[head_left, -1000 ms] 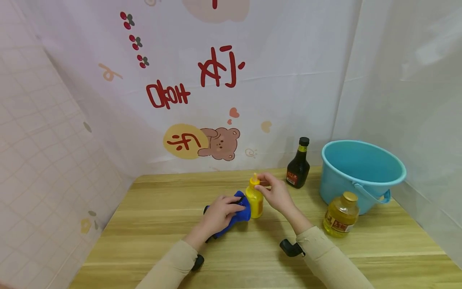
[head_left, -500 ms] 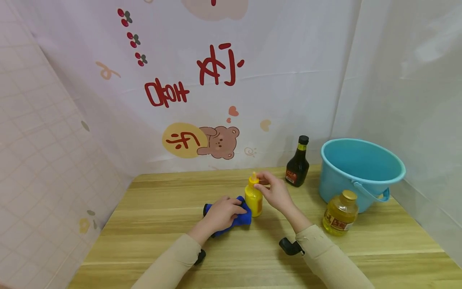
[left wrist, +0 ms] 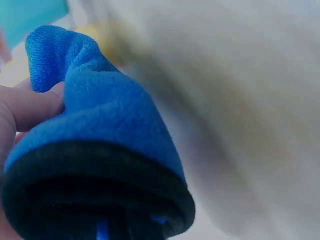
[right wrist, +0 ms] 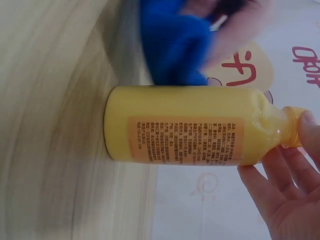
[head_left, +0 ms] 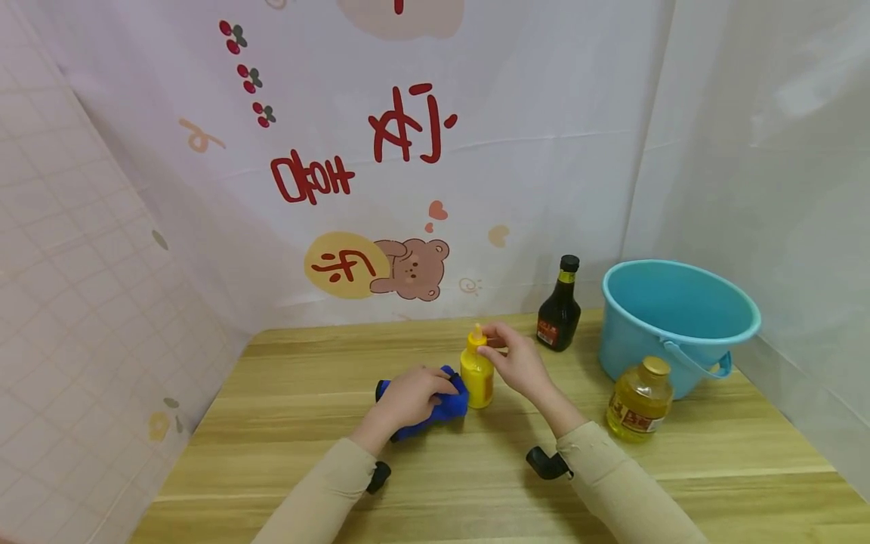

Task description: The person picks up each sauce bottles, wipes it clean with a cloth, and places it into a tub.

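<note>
A yellow squeeze bottle (head_left: 477, 381) with a pointed nozzle stands upright on the wooden table. My right hand (head_left: 518, 363) pinches it at the neck between thumb and fingers. In the right wrist view the squeeze bottle (right wrist: 185, 127) shows a printed orange label, and that hand (right wrist: 290, 195) is around its cap end. My left hand (head_left: 411, 397) grips a bunched blue cloth (head_left: 450, 408) against the bottle's left side. Up close in the left wrist view, the cloth (left wrist: 110, 115) is fuzzy with a black edging, its folds pinched by the thumb (left wrist: 37, 105).
To the right stand a dark sauce bottle (head_left: 559, 310) with a black cap, a light blue bucket (head_left: 628, 347) with a handle, and an oil bottle (head_left: 639, 408) with a gold cap. A printed white curtain (head_left: 544, 151) hangs behind the table (head_left: 285, 423).
My left hand and the blue cloth have shifted along the bottle's side and now lie slightly further left. My right hand keeps its hold on the bottle's neck, and the bottle stays in place.
</note>
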The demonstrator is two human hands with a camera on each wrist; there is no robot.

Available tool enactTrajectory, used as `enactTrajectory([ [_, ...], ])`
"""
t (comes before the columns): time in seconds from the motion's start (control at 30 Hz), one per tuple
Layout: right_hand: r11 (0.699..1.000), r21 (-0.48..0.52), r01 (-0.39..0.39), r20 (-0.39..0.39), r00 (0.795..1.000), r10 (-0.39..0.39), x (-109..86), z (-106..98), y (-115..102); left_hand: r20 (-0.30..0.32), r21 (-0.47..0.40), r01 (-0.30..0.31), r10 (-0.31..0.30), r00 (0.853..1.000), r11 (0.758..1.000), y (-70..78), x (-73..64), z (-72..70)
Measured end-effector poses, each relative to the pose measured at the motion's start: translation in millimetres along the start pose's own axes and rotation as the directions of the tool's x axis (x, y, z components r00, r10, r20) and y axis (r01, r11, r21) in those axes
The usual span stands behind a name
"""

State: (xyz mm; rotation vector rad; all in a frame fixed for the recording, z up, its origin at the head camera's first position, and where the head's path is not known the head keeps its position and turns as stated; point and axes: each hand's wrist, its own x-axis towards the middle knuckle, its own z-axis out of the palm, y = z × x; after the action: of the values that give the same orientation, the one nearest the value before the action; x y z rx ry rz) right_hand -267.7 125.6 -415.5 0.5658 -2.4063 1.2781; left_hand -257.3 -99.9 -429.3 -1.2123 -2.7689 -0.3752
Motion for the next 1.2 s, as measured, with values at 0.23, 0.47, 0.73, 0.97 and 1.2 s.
enactTrajectory([
  [0.23,1.000,-0.004,0.000,-0.001,1.000,0.000,-0.5,0,0,-0.180,-0.096,0.005,-0.022,0.983,0.995,-3.7,2.0,-39.5],
  [0.47,1.000,0.001,-0.003,0.001,1.000,0.003,-0.1,0,0,-0.308,-0.122,-0.077,0.036,0.951,0.990,2.8,10.5,-56.0],
  [0.73,1.000,0.005,-0.002,0.001,1.000,0.002,-0.3,0,-1,-0.310,-0.139,-0.060,0.014,0.951,0.989,4.1,10.9,-38.8],
  [0.97,1.000,-0.019,0.003,-0.006,1.000,-0.003,-0.8,0,-2,-0.305,-0.162,-0.050,-0.002,0.952,0.986,2.0,10.0,-26.5],
  [1.2,1.000,-0.013,-0.007,0.002,1.000,0.007,-0.7,0,-3,-0.295,-0.164,-0.046,-0.004,0.956,0.985,-0.3,5.3,-21.0],
])
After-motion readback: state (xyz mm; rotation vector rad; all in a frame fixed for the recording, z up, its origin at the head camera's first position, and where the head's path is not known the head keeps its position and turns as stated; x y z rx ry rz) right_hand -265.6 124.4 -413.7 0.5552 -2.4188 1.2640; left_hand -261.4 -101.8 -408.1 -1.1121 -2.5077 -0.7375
